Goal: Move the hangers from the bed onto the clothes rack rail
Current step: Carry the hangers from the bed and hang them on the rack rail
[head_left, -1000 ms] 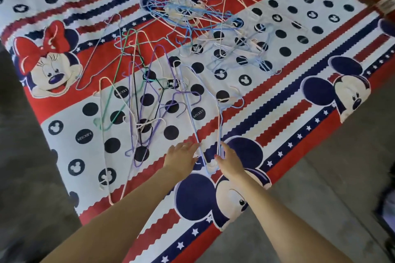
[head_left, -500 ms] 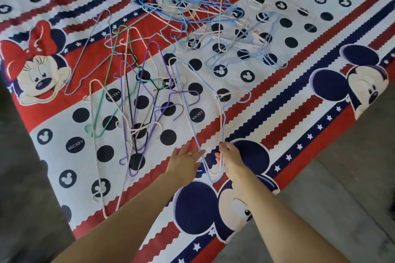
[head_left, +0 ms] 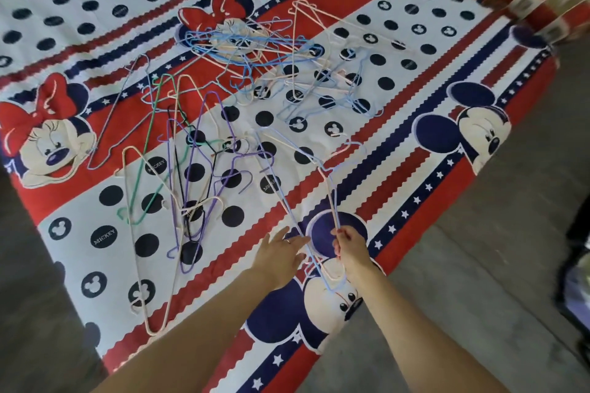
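Since the earlier frame the right hand (head_left: pixel 346 247) has closed its grip on the blue wire hanger (head_left: pixel 289 209) near the bed (head_left: pixel 399 233) edge, while the left hand (head_left: pixel 281 252) stays open beside it. Farther back, the purple-and-green hanger cluster (head_left: pixel 191 169) and the tangled blue and pink pile (head_left: pixel 255 51) lie untouched, and no rack is visible, so I judge the task barely begun.

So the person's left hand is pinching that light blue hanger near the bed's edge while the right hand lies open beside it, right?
Not quite: the head view shows the right hand pinching the light blue hanger, while the left hand is the open one beside it. It is near the bed's edge.
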